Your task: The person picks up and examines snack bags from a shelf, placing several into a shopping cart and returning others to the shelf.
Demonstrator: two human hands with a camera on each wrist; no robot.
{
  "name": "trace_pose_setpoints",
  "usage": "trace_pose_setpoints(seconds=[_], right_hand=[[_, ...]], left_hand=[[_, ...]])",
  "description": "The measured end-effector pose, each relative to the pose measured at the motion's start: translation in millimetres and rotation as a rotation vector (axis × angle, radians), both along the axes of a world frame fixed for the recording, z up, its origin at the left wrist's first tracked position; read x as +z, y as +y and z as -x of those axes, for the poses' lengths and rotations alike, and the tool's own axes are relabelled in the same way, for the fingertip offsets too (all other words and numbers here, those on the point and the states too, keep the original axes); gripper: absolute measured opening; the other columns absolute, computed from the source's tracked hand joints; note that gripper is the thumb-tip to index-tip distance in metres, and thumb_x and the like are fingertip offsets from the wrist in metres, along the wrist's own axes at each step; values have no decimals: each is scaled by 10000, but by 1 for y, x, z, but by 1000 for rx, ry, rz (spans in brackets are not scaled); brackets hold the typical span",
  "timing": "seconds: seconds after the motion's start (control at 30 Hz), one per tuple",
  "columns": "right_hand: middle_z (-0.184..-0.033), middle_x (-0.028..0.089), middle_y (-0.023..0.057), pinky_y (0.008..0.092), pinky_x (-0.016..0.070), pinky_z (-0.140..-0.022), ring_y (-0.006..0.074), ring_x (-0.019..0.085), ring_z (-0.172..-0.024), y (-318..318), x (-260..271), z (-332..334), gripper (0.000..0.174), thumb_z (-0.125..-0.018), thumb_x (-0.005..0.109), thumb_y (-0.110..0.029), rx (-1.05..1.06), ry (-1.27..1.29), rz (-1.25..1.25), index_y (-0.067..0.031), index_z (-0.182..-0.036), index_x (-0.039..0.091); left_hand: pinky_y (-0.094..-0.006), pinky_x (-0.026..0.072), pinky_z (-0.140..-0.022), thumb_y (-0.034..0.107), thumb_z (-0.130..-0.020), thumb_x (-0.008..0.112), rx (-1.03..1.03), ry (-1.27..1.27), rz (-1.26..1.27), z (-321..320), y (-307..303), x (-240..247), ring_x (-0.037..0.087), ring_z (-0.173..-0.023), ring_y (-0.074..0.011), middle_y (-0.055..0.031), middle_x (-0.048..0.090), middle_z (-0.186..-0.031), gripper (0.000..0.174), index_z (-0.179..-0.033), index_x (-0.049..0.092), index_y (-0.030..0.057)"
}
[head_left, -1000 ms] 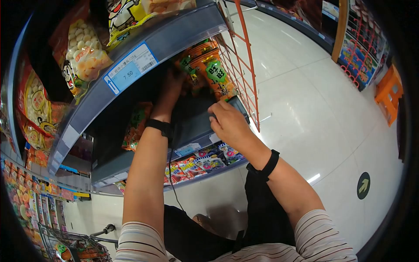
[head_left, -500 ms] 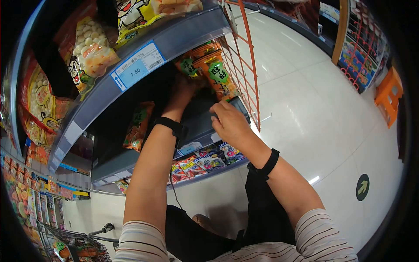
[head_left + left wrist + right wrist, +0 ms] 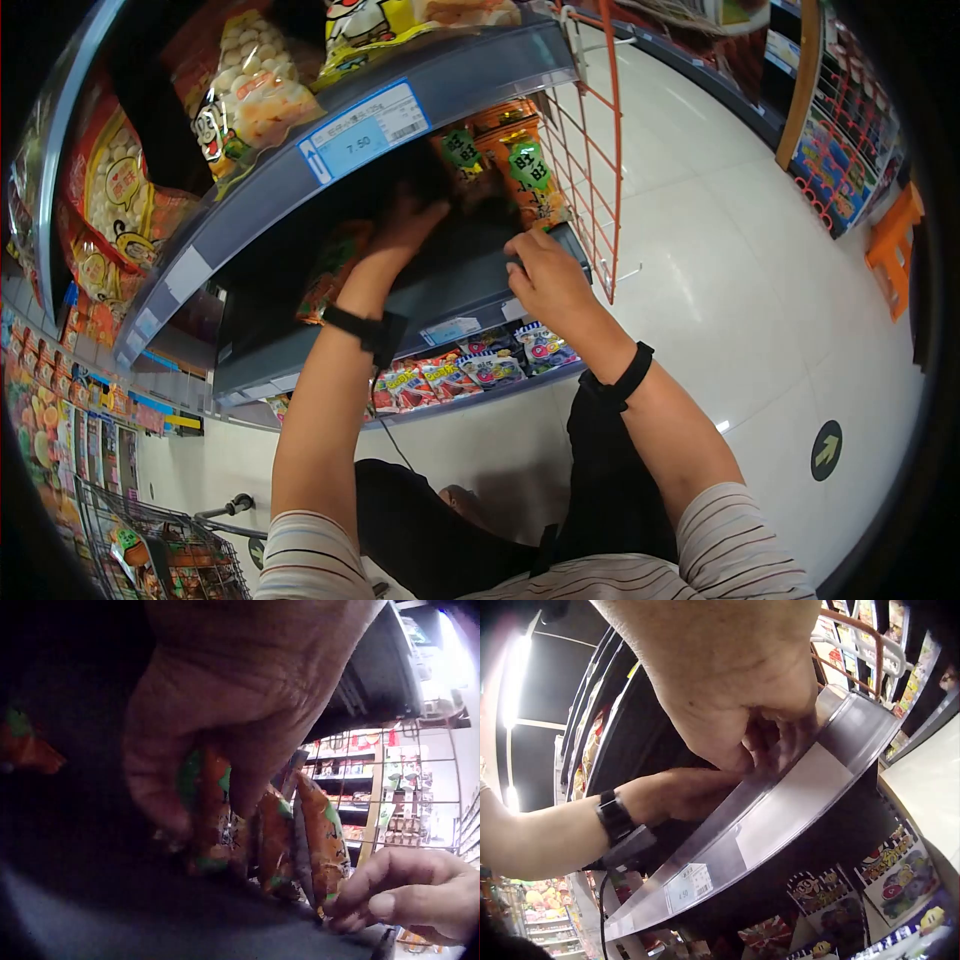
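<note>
My left hand (image 3: 405,225) is inside the shelf, slightly blurred, near an orange snack packet (image 3: 330,275) lying in the shadow. In the left wrist view, the left hand (image 3: 225,697) has its thumb and fingers spread, and an upright orange packet (image 3: 212,817) shows in the space between them. More orange and green packets (image 3: 530,165) stand upright at the shelf's right end. My right hand (image 3: 555,290) is at the shelf's front edge, its fingertips right at the lower end of the outermost packet (image 3: 324,832); whether it grips this I cannot tell.
A red wire side panel (image 3: 590,190) bounds the shelf on the right. Overhead, the upper shelf edge (image 3: 480,75) carries a price label and large snack bags (image 3: 250,95). Colourful candy bags (image 3: 490,370) fill the shelf below. A wire basket (image 3: 165,540) stands at lower left.
My left hand has drawn back from the upright packets and moved left towards the lying one. My right hand stays at the outermost packet. The head view has shifted slightly left.
</note>
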State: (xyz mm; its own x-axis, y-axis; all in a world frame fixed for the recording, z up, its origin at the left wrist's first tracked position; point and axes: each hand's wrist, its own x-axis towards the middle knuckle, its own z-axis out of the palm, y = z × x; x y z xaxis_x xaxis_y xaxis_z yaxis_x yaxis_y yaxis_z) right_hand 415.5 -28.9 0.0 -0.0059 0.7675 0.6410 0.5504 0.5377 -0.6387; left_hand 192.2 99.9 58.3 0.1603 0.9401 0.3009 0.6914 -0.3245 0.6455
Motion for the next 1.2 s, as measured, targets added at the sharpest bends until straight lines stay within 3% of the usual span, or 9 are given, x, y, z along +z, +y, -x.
trace_pose_setpoints(seconds=[0.13,0.23,0.33,0.43,0.53,0.77,0.93,1.03,1.2], right_hand=[[-1016,623,191,483,514,-856,415,626,-993,1,0,-2,182,-890,642,-44,36,-32,16,4,-1065,623],[-1021,625,192,483,512,-860,419,623,-1003,-1,2,0,189,-889,642,-43,22,-33,18,4,-1072,624],[-1028,622,199,485,509,-864,424,618,-1010,1,0,1,190,-897,637,-58,31,-36,51,1,-1077,621],[-1041,624,203,479,509,-871,425,618,-1016,-1,3,4,194,-910,634,-77,25,-61,66,2,-1088,622],[-1047,625,208,472,512,-870,426,625,-997,-2,5,4,198,-921,632,-84,18,-84,100,9,-1095,621],[-1044,628,205,479,515,-844,426,631,-959,3,0,4,206,-922,638,-98,40,-51,103,5,-1101,626],[-1057,633,210,469,526,-845,427,636,-967,-2,11,23,225,-926,643,-111,50,-79,5,-1,-1121,623],[-1097,643,210,467,538,-848,428,653,-976,-8,21,45,232,-938,638,-120,159,33,91,0,-1134,615],[-1228,673,186,351,552,-919,227,686,-1079,11,17,77,399,-988,659,-194,439,325,407,40,-1299,567]], left_hand=[[-400,564,-842,423,-888,756,6,353,-419,79,-18,-7,711,-956,-332,-185,717,-1184,714,-1454,519,58],[-434,557,-901,401,-882,757,7,254,-311,100,-65,21,687,-1061,-412,-223,698,-1207,603,-1363,611,68],[-452,542,-937,391,-848,788,443,469,-317,137,-72,2,660,-1109,-419,-233,701,-1168,498,-1228,691,83],[-483,536,-946,416,-796,827,563,421,-296,146,-86,-16,654,-1120,-411,-213,711,-1131,509,-1182,706,108],[-508,534,-939,452,-762,844,404,383,-220,148,-93,-21,653,-1118,-422,-215,695,-1166,600,-1236,676,124],[-501,527,-944,389,-778,827,513,450,-280,156,-104,-28,648,-1117,-421,-192,682,-1194,578,-1273,670,135],[-516,524,-921,291,-777,798,441,290,-356,178,-88,-45,624,-1097,-434,-230,667,-1142,558,-1278,646,98],[-454,525,-945,263,-809,751,357,248,-378,161,-93,-39,657,-1116,-409,-253,694,-1151,510,-1270,668,62],[-364,518,-913,258,-862,729,290,-209,-138,135,-100,-25,660,-1068,-260,-159,692,-1164,494,-1281,644,11]])
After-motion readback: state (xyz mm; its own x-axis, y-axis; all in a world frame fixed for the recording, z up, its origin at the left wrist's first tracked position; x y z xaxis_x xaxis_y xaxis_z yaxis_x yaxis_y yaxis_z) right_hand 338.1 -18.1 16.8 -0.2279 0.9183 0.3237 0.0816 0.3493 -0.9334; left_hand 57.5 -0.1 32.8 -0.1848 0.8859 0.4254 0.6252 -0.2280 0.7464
